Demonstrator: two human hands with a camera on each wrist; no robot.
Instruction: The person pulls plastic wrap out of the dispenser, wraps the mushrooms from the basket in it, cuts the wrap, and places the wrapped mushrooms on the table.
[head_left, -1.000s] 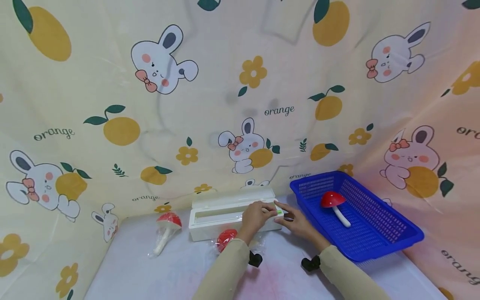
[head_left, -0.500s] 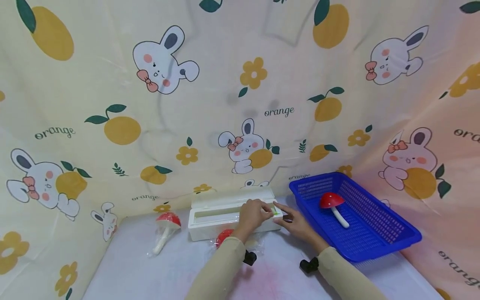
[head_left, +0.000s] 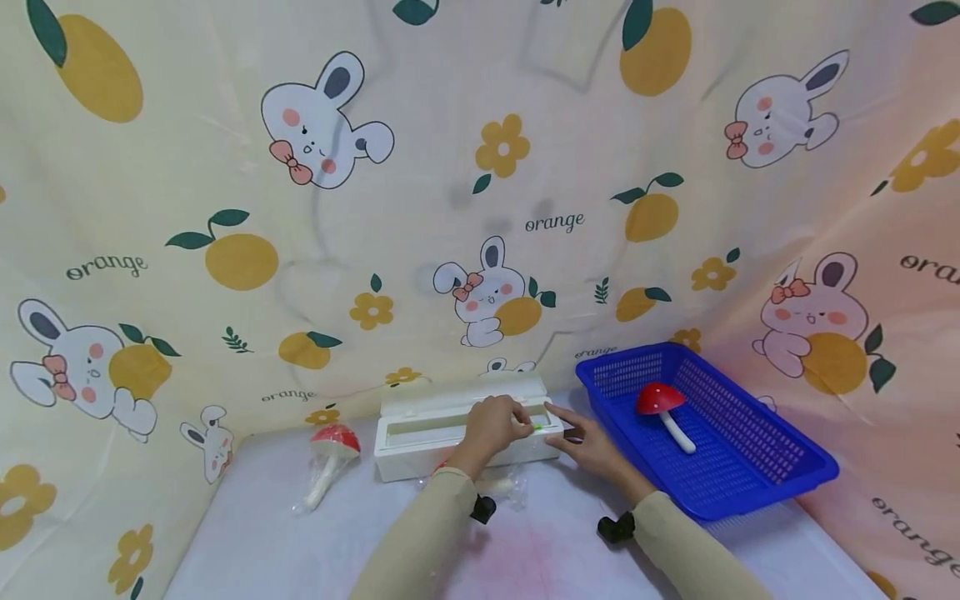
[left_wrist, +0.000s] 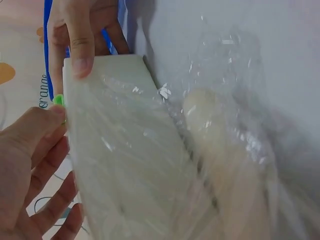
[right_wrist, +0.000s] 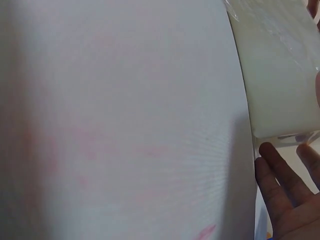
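A white cling film dispenser (head_left: 408, 465) lies lengthwise at the back of the table, its lid raised. My left hand (head_left: 491, 427) pinches a small green slide cutter (left_wrist: 59, 100) on the dispenser's edge. At the right end of the dispenser, my right hand (head_left: 588, 442) grips the corner, thumb on the front face and fingers around the end. Clear film (left_wrist: 130, 135) hangs down the front face and spreads over a toy mushroom (left_wrist: 220, 155) lying just before it. My left forearm hides most of that mushroom's red cap in the head view.
Left of the dispenser lies another red-capped toy mushroom (head_left: 330, 462) wrapped in clear film. A blue plastic basket (head_left: 712, 500) stands at the right with an unwrapped red-capped mushroom (head_left: 662, 400) inside. A patterned curtain (head_left: 450, 125) rises behind the table.
My left hand has slid leftward along the dispenser with the green cutter. The right hand keeps its grip on the end. The left forearm now covers more of the mushroom's red cap.
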